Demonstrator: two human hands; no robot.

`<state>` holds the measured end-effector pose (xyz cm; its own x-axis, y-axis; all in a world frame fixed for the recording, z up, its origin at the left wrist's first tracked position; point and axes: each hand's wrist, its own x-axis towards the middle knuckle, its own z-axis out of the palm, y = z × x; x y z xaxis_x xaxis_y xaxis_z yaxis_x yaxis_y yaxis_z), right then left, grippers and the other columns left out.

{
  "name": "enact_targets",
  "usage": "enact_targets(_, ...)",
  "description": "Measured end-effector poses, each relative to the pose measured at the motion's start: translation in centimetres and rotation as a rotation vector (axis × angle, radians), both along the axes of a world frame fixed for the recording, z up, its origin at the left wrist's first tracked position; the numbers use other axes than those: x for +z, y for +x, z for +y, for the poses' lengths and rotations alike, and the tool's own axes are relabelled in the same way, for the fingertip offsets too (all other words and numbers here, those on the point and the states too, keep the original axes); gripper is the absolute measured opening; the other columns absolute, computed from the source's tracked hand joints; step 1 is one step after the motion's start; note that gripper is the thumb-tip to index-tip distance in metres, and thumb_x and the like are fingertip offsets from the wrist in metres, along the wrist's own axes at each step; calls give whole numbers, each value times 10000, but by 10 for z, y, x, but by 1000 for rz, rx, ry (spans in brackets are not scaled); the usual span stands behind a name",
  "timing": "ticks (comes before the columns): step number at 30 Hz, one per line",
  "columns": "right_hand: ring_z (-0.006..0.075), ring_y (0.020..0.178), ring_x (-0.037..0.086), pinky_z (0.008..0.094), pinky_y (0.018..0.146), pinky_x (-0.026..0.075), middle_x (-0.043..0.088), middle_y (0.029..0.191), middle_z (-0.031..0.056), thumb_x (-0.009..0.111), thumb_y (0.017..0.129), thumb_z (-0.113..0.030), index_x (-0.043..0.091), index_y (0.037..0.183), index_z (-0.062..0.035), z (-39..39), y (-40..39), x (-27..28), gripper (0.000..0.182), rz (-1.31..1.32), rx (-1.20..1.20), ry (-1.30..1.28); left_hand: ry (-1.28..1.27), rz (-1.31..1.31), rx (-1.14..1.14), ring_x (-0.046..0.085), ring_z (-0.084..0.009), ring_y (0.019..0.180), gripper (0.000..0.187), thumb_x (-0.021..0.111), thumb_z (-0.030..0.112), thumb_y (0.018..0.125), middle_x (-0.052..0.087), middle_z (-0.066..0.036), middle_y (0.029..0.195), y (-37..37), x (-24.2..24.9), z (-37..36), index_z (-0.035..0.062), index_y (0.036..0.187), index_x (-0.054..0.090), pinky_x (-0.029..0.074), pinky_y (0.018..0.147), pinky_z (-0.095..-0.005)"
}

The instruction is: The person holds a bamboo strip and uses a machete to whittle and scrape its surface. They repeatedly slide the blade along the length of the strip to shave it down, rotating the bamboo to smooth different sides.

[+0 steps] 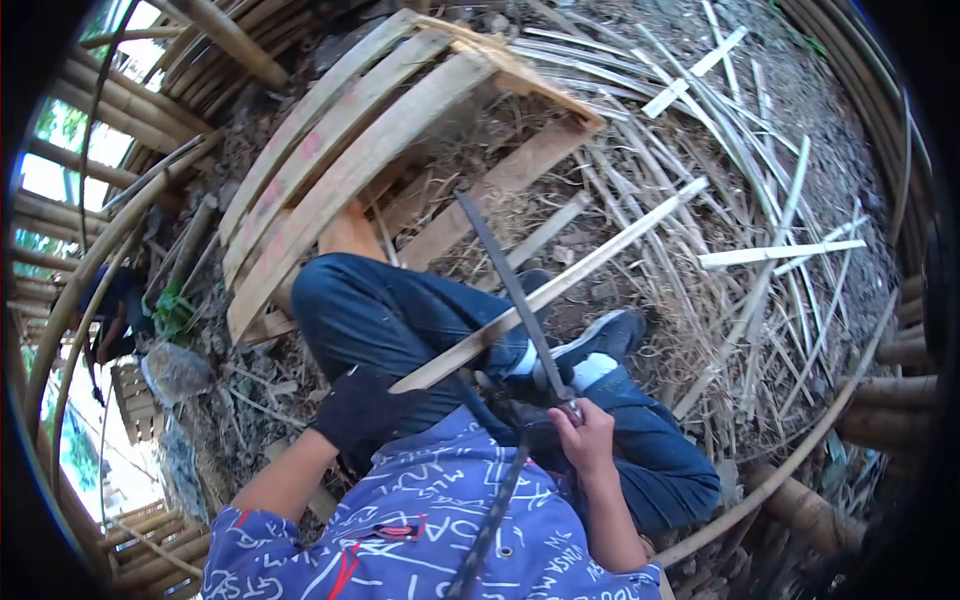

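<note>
My left hand, in a dark glove, is closed around the near end of a long, pale bamboo strip. The strip slants up and to the right, across my legs and out over the ground. My bare right hand grips the handle of a machete. Its long dark blade points up and to the left and overlaps the strip near the middle. Beneath both lie my crossed legs in dark jeans and a grey shoe.
A slatted wooden pallet stands tilted just beyond my knee. Many split strips and shavings litter the ground ahead and to the right. Bamboo poles frame the left side, where another person is partly visible. A curved pole runs along the right.
</note>
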<state>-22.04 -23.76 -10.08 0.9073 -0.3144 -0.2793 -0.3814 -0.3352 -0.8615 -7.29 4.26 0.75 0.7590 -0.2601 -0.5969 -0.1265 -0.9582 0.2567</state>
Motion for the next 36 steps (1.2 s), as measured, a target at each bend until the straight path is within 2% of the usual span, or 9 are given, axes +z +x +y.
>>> enact_targets(3,341,561,598,396,531,453,604,635,174,740,816,-269,633,790,9,-6,1,4,299,39,-10,5,71,93,30,650,-391,652,610,598,634,793,627,-235,658,0,-6,4,38,747,720,512,619,-472)
enact_targets(11,392,561,579,405,518,445,579,611,201,685,865,-291,601,758,17,11,34,11,337,81,87,114,97,78,53,643,-398,642,634,617,645,771,624,-236,654,1,-3,1,20,708,707,507,614,-476)
enact_targets(14,271,472,538,377,483,405,561,571,167,688,859,-244,602,752,29,14,33,4,306,26,71,46,20,9,-12,622,-348,522,575,664,565,766,600,-191,557,-1,-7,7,-2,669,689,496,536,-420)
enact_targets(16,321,511,581,392,499,423,583,596,182,715,835,-265,611,764,28,6,26,-1,319,48,82,-95,20,-6,-39,618,-346,517,579,668,568,762,594,-186,547,-1,-9,8,-2,659,684,490,536,-425)
enact_targets(17,411,671,634,464,564,474,632,683,210,727,814,-387,639,814,-8,0,21,-5,390,120,77,-99,21,4,-39,618,-346,517,579,668,568,762,594,-186,547,-2,-9,9,-2,659,684,490,536,-425)
enact_targets(20,414,666,629,462,561,469,630,670,206,732,810,-389,635,806,-6,-23,6,-27,396,190,12,-174,40,-20,-79,626,-321,510,563,675,563,760,606,-169,548,-1,-11,9,9,661,692,494,536,-410)
enact_targets(26,279,477,530,378,497,409,518,548,170,700,859,-288,556,714,17,-31,10,-15,368,127,-181,-24,-7,96,56,625,-372,571,639,645,640,760,601,-214,587,3,-7,7,10,664,693,495,569,-452)
enact_targets(29,260,479,540,379,496,410,521,549,170,706,854,-285,571,723,16,-30,11,-6,355,168,-49,-30,30,196,161,625,-371,567,644,639,637,771,594,-222,576,7,2,-1,5,658,689,499,570,-446)
enact_targets(36,412,556,565,424,507,421,563,593,211,716,833,-358,572,715,22,-10,27,-11,423,168,52,-43,81,109,39,633,-319,515,595,644,565,799,607,-182,551,7,-2,4,-14,669,680,492,536,-422)
